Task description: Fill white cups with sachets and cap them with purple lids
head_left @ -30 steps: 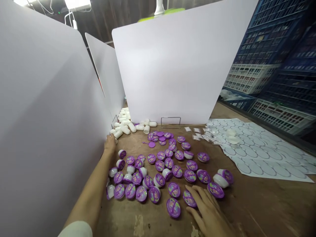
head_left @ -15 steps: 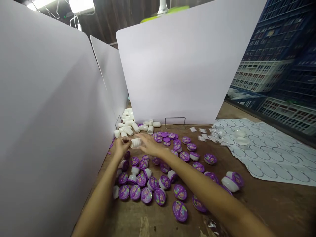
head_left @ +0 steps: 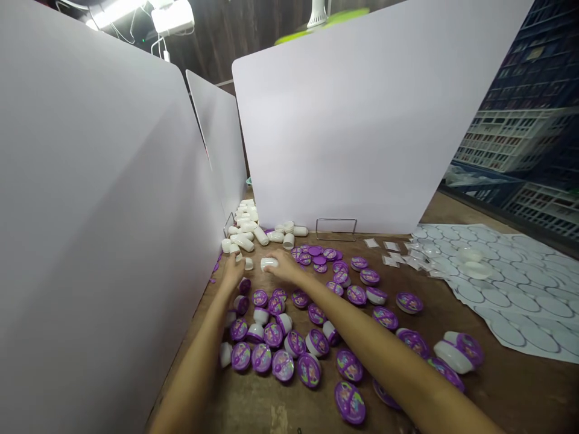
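Note:
My right hand [head_left: 286, 267] is closed round a white plastic cup [head_left: 268, 263], which lies on its side above the table, its base toward the left. My left hand [head_left: 233, 272] reaches to the near edge of a heap of white cups [head_left: 246, 226]. Its fingertips are at a small white cup [head_left: 234, 249]; blur hides whether they grip it. Between my hands a short white cup [head_left: 248, 263] sits on the brown table. Many round purple-lidded white tubs [head_left: 272, 335] with printed tops are spread below and to the right of my hands.
Flat purple lids [head_left: 315, 250] lie behind the tubs. Small clear packets [head_left: 398, 257] are beside a white sheet of drawn circles [head_left: 511, 289] on the right. White partitions [head_left: 335, 144] stand at the left and back, one with a wire stand [head_left: 336, 229]. Stacked crates [head_left: 511, 129] rise at far right.
My hands have moved apart; my left hand has gone from the cup at my right hand to the heap's edge. A short white cup now shows between them. The view has shifted slightly.

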Motion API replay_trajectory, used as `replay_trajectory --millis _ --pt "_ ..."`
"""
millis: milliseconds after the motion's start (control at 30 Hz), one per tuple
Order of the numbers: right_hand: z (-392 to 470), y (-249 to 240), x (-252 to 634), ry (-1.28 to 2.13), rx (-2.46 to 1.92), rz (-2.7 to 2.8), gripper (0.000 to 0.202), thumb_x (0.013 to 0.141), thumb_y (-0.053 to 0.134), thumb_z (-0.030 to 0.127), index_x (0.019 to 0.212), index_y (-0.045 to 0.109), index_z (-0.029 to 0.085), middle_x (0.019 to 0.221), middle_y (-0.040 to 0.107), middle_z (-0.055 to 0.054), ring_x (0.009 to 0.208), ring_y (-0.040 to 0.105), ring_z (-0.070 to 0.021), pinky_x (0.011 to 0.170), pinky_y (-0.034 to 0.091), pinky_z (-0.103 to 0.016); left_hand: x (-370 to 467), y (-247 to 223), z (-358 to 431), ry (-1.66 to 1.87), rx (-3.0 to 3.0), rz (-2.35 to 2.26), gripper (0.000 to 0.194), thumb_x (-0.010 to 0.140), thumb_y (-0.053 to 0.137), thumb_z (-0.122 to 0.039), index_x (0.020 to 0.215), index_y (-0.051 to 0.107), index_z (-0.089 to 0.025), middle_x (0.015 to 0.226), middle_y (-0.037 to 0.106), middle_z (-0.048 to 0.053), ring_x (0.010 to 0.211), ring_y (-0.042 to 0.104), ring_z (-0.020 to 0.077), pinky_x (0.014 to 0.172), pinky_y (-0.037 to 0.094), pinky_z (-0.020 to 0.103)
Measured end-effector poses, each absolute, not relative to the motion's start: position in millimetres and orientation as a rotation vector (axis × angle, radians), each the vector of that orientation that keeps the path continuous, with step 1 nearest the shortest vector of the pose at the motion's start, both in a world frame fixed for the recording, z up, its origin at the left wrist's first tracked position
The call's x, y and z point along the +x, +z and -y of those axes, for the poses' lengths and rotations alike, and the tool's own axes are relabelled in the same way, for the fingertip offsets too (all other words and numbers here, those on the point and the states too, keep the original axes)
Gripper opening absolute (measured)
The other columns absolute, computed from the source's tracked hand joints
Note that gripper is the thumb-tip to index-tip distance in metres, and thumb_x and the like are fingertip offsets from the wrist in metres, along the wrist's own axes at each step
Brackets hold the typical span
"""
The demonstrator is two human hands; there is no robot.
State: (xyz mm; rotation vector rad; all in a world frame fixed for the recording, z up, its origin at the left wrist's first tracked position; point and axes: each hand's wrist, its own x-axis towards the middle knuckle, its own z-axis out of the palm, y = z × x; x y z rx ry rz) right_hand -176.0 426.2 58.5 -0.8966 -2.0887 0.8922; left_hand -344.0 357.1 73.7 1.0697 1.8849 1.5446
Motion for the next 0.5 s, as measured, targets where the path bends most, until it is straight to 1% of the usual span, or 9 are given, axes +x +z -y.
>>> replay_trajectory --millis 67,133,200,267,333,400,500 --pt "-424.3 61.9 -176.8 0.88 -0.892 2.069 0.034 0.066 0.077 0.021 0.098 0.068 0.016 0.104 0.07 -0.009 0.099 0.063 -0.025 0.09 0.047 -0.04 -329.9 74.8 -359.4 1.542 1.108 -1.755 0.031 0.069 0.074 -0.031 0.095 0.066 -0.018 0.097 0.07 0.009 0.088 0.065 0.0207 0.072 0.052 0.029" --pt "-422.9 66.7 -176.3 0.905 -0.858 2.021 0.037 0.066 0.077 0.025 0.101 0.066 0.017 0.104 0.069 -0.007 0.097 0.063 -0.0228 0.087 0.048 -0.037 -316.8 76.7 -359.3 1.507 1.117 -1.603 0.038 0.067 0.075 -0.041 0.096 0.068 -0.017 0.093 0.07 0.008 0.079 0.065 0.0189 0.066 0.051 0.028" --pt "-423.0 70.1 -174.6 0.99 -0.797 1.945 0.037 0.064 0.077 0.027 0.098 0.065 0.018 0.099 0.069 -0.004 0.092 0.063 -0.0208 0.083 0.048 -0.035 -307.6 78.6 -358.8 1.476 1.094 -1.489 0.047 0.064 0.075 -0.051 0.094 0.068 -0.015 0.087 0.069 0.008 0.068 0.062 0.0158 0.059 0.05 0.026" --pt "-424.0 70.8 -172.5 1.095 -0.732 1.854 0.034 0.062 0.077 0.027 0.092 0.063 0.018 0.092 0.069 -0.002 0.086 0.063 -0.0193 0.08 0.048 -0.033 -303.4 79.7 -359.7 1.473 1.051 -1.424 0.053 0.062 0.074 -0.057 0.093 0.068 -0.014 0.086 0.068 0.008 0.064 0.06 0.0133 0.056 0.048 0.024" --pt "-424.9 69.2 -170.7 1.107 -0.737 1.775 0.032 0.062 0.076 0.028 0.089 0.061 0.018 0.088 0.067 -0.001 0.082 0.061 -0.0184 0.077 0.048 -0.032 -303.8 79.4 -362.2 1.494 1.006 -1.409 0.056 0.061 0.073 -0.059 0.095 0.067 -0.014 0.087 0.067 0.008 0.063 0.059 0.0121 0.056 0.048 0.024" --pt "-425.2 67.2 -169.3 1.005 -0.827 1.702 0.032 0.062 0.075 0.028 0.087 0.058 0.019 0.086 0.065 -0.001 0.08 0.059 -0.0183 0.076 0.047 -0.032 -307.4 78.4 -365.3 1.53 0.959 -1.441 0.056 0.059 0.075 -0.058 0.093 0.065 -0.014 0.083 0.064 0.006 0.061 0.058 0.0118 0.056 0.048 0.025" --pt "-425.3 66.4 -168.0 0.938 -0.939 1.654 0.033 0.06 0.076 0.03 0.085 0.056 0.019 0.084 0.062 0.0 0.078 0.057 -0.0185 0.075 0.046 -0.032 -312.0 77.9 -367.8 1.602 0.924 -1.512 0.051 0.059 0.078 -0.051 0.092 0.062 -0.016 0.078 0.061 0.003 0.064 0.057 0.0124 0.059 0.048 0.026"
